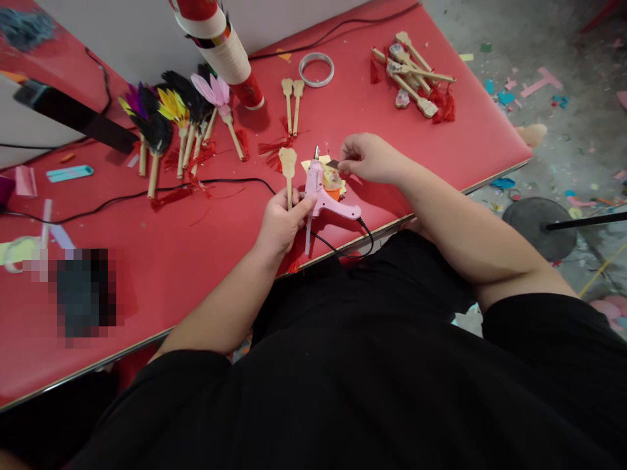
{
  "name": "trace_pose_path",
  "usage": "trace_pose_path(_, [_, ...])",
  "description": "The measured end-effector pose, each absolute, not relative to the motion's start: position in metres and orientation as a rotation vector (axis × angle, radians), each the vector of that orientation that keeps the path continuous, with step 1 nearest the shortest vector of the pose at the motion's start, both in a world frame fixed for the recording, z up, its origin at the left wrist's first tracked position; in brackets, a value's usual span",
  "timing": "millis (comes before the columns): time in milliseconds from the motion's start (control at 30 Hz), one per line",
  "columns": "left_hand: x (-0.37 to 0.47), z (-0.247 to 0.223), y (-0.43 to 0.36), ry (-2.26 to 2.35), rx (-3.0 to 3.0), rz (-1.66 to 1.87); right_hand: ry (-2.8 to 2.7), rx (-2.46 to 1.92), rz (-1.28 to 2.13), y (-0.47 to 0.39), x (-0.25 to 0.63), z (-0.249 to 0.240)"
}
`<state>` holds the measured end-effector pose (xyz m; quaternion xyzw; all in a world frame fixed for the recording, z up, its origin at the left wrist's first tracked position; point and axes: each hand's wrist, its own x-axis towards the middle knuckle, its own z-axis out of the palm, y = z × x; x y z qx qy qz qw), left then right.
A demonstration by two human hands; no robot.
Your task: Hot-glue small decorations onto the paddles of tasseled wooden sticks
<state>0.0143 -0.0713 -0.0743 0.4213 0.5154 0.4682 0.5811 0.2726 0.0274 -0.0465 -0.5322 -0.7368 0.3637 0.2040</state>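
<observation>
My left hand (283,224) is closed around the handle of a flat wooden piece (288,162), its wide head pointing up. Beside my left thumb stands a pink glue gun (318,192), nozzle up, with a glue stick jutting from its lower end; the thumb reaches its body. My right hand (365,156) pinches a small dark flat piece (334,164) just right of the nozzle. Behind the gun lie yellow paper (307,166) and a small orange item (334,194), both partly hidden.
Feather-topped sticks (181,130) lie at the left. Two wooden pieces (292,98), a tape ring (316,70) and stacked cups (228,59) are farther back. More tasselled pieces (414,72) are piled at the right of the red table (196,261). A black cord (215,180) crosses it.
</observation>
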Motion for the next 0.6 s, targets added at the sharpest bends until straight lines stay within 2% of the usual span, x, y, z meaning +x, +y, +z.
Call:
trace_pose_path(233, [0.014, -0.074, -0.070, 1.221, 0.953, 1.086, -2.046, -1.478, 1.071, 0.033, 0.272, -0.049])
trace_pose_path(433, [0.013, -0.079, -0.070, 1.192, 0.974, 1.112, -2.048, -1.516, 0.890, 0.025, 0.271, -0.039])
trace_pose_path(600, [0.013, -0.078, -0.070, 1.175, 0.964, 1.108, -2.102, -1.295, 0.980, 0.016, 0.267, -0.037])
